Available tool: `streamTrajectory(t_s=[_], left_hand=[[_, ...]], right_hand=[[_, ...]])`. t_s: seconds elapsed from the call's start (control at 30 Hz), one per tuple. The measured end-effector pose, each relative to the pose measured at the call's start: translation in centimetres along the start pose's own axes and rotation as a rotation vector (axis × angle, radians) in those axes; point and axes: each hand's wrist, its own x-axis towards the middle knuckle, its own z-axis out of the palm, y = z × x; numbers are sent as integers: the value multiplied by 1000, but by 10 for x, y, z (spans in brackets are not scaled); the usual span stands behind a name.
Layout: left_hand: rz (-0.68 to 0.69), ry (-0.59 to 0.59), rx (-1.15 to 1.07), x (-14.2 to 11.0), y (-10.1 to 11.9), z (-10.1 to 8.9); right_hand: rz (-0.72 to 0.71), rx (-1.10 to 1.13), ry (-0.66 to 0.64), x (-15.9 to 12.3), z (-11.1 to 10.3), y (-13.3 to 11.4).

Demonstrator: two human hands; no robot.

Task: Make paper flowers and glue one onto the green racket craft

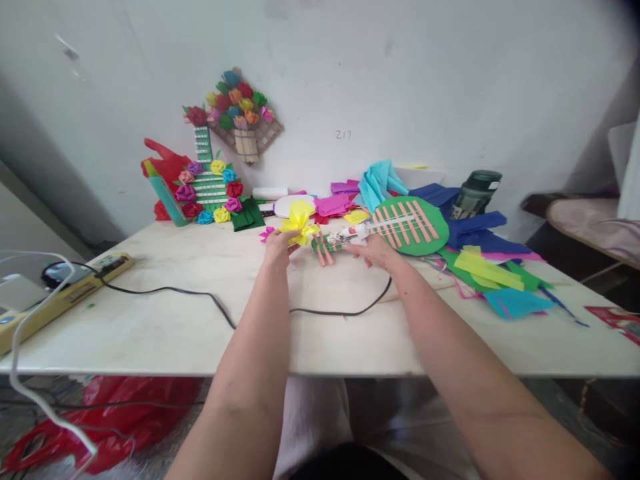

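Note:
My left hand (pixel 277 247) is closed in a pinch on a yellow paper flower (pixel 299 222), held just above the white table (pixel 175 320). A small pink paper piece (pixel 266 233) shows beside its fingers. My right hand (pixel 373 250) grips a white glue gun (pixel 350 235) whose tip points left toward the flower. Its black cord (pixel 345 311) trails over the table. Under the gun lies the green handle with pink strips (pixel 324 248) of a round green paper racket (pixel 413 225).
Loose coloured paper sheets (pixel 493 273) cover the right side. A paper-flower guitar (pixel 213 193) and a flower bouquet (pixel 240 110) lean on the wall. A dark green flask (pixel 475 193) stands at the back. A power strip (pixel 70 290) lies at left.

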Motion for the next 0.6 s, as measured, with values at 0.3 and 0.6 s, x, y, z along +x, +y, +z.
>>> streamTrajectory(t_s=[0.3, 0.6], left_hand=[[7, -13, -6, 1, 0, -1], [7, -9, -5, -1, 1, 0]], right_hand=[[-22, -75, 4, 1, -1, 2], [8, -218, -24, -5, -5, -8]])
